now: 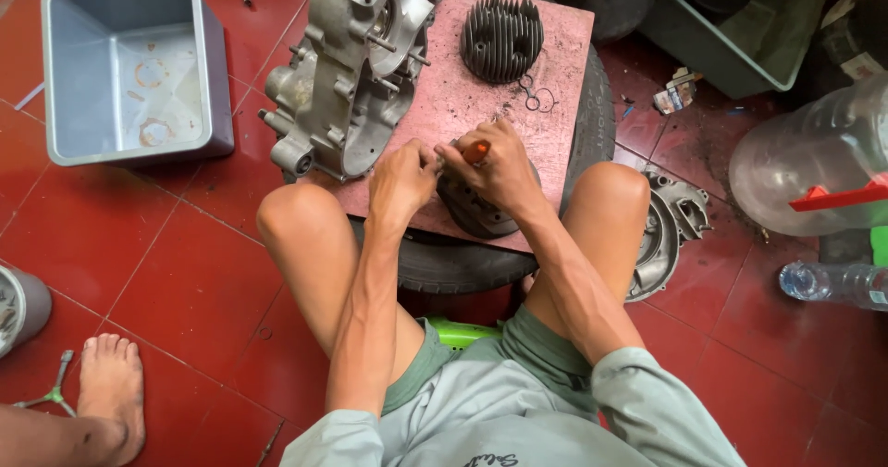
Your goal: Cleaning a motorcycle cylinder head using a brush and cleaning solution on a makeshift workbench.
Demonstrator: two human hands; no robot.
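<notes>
My right hand [499,166] is closed around an orange-handled tool [476,151], likely a screwdriver, held over a dark round engine part [472,210] on a pink board [564,79]. My left hand [400,182] is pinched right beside it, fingers touching the same spot; what it grips is hidden. A grey aluminium engine crankcase [347,69] lies on the board's left side. A dark finned cylinder [501,34] stands at the board's far end, with small wire rings [536,97] next to it.
The board rests on a black tyre [453,264] between my knees. A grey plastic tub [125,65] sits far left, a metal engine cover [666,231] at right, a clear jug [814,162] and a bottle [832,282] beyond. Another person's bare foot [111,388] is at bottom left.
</notes>
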